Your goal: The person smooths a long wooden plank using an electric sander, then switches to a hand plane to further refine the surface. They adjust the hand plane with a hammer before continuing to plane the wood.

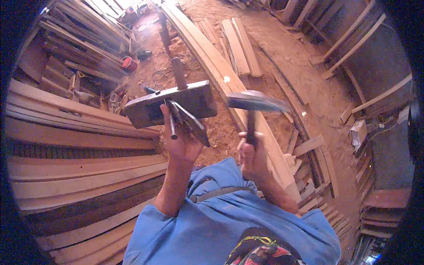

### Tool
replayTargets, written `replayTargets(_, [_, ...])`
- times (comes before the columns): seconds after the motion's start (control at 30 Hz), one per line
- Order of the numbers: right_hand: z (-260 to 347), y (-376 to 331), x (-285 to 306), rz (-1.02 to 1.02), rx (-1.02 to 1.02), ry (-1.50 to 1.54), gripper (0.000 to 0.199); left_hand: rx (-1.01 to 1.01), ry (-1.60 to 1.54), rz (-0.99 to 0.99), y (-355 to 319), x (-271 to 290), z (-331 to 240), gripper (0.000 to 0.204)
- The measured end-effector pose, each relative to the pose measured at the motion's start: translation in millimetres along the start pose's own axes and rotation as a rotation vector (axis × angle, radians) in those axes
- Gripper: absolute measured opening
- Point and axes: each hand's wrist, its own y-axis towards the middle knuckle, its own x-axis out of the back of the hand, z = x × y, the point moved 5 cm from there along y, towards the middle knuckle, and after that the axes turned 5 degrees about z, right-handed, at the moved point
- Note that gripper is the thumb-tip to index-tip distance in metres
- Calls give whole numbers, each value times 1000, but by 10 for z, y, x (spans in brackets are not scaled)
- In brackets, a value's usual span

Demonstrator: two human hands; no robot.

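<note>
The left hand (181,143) is clenched under a dark wooden plane (170,104) – its long axis running left to right, irons jutting toward the palm – while the right hand (251,152), fist closed on a hammer (251,102), holds the head just beside the block's right end.

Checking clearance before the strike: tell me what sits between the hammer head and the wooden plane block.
Nothing solid: in the head view only a narrow air gap parts the hammer head from the wooden plane block, with the long floor plank far behind it.
</note>
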Motion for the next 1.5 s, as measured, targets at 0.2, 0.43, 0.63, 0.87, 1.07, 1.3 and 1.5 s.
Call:
replayTargets(0.2, [56,-21,74,-156,148,451,31,-115,30,-99,-65,36,-26,61])
replayTargets(0.43, [-272,20,34,13,-197,1,30,-111,60,-129,-112,136,-61,53])
replayTargets(0.63, [-223,-125,6,-111,-114,363,37,-199,700,-272,-68,259,-190,36])
replayTargets(0.87, [-153,-77,48,-171,-39,316,45,-573,1871,96,74,-408,-538,52])
replayTargets(1.07, [-170,-140,56,-210,-59,355,44,-479,1955,114,91,-634,-496,59])
replayTargets(1.3, [-189,-195,60,-200,-91,319,44,-490,1926,153,95,-621,-471,59])
replayTargets(1.5, [-209,-214,33,-188,-85,329,42,-454,1934,134,35,-569,-476,58])
